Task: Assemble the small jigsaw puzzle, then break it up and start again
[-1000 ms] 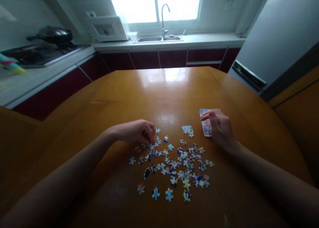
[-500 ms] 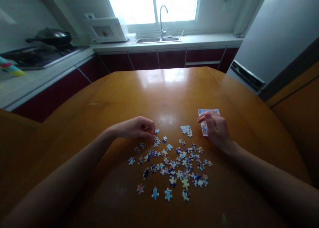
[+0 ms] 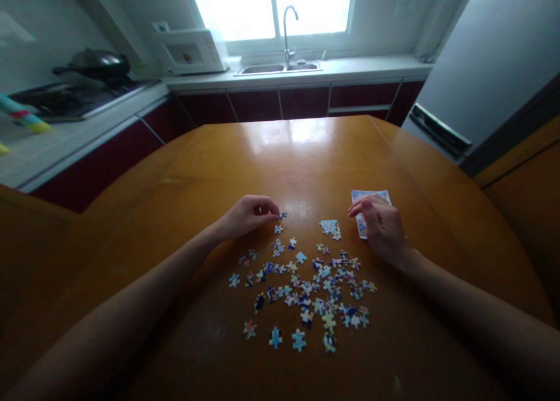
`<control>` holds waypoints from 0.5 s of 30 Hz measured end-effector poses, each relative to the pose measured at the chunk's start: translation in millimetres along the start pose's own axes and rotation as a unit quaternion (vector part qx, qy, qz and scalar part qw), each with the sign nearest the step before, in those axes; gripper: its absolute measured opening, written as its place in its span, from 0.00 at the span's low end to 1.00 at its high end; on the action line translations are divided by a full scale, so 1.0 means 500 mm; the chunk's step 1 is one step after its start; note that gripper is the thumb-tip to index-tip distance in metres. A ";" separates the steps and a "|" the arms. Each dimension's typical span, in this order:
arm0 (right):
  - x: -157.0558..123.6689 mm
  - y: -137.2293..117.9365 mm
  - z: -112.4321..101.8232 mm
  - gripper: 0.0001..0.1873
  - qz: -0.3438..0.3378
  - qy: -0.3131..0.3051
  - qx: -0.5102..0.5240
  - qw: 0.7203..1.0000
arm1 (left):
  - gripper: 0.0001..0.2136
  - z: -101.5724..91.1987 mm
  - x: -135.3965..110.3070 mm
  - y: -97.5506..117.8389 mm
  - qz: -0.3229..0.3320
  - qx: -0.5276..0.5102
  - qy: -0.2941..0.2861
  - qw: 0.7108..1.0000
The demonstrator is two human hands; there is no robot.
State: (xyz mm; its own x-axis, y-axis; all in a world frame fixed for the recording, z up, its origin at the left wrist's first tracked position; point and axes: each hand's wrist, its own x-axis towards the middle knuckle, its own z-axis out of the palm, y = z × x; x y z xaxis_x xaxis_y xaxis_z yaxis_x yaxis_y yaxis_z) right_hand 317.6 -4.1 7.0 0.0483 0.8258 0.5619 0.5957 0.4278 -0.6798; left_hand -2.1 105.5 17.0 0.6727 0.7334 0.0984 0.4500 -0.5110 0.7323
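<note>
My left hand (image 3: 254, 215) is closed in a pinch, with a small jigsaw piece (image 3: 283, 215) at its fingertips. Just below that piece lies another jigsaw piece (image 3: 278, 229), light in colour. My right hand (image 3: 381, 223) rests over a printed picture card (image 3: 361, 226) and covers part of it; its fingers are loosely stretched, and nothing shows in them. Between the hands sits a small joined block of jigsaw pieces (image 3: 330, 227). Nearer to me, many loose jigsaw pieces (image 3: 306, 287) are spread and partly heaped.
All this lies on a brown wooden table (image 3: 262, 161) with a shiny top. Beyond it are a counter with a sink (image 3: 262, 69), a microwave (image 3: 188, 52), a pan (image 3: 94, 63) on the stove at left, and a grey fridge (image 3: 472, 68) at right.
My left hand has moved right and slightly away from me, and a piece now shows at its fingertips. My right hand stays over the card. The view has shifted slightly.
</note>
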 end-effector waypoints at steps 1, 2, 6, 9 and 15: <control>0.000 0.000 0.000 0.26 -0.002 0.000 0.001 1.000 | 0.10 -0.004 0.002 -0.005 -0.005 0.005 0.001 1.000; 0.000 0.000 0.000 0.26 -0.003 0.000 0.002 1.000 | 0.10 -0.009 0.004 -0.010 -0.012 0.008 -0.001 1.000; -0.001 0.000 0.000 0.25 -0.005 -0.005 -0.002 1.000 | 0.10 -0.036 0.007 -0.029 -0.049 0.011 -0.023 0.998; -0.002 0.002 0.001 0.25 -0.011 -0.008 -0.007 1.000 | 0.09 -0.052 0.003 -0.037 -0.060 0.012 -0.064 0.996; -0.001 0.004 0.001 0.25 -0.018 -0.006 -0.004 1.000 | 0.10 -0.047 -0.001 -0.012 -0.065 0.039 -0.071 0.995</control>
State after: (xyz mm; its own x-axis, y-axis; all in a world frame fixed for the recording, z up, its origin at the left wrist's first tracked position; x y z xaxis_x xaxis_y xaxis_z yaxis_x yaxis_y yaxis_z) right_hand 318.3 -3.6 5.0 0.0164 0.8144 0.5801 0.6041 0.4543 -0.6548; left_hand -18.9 118.7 28.3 0.6795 0.7276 -0.0942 0.5789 -0.4529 0.6780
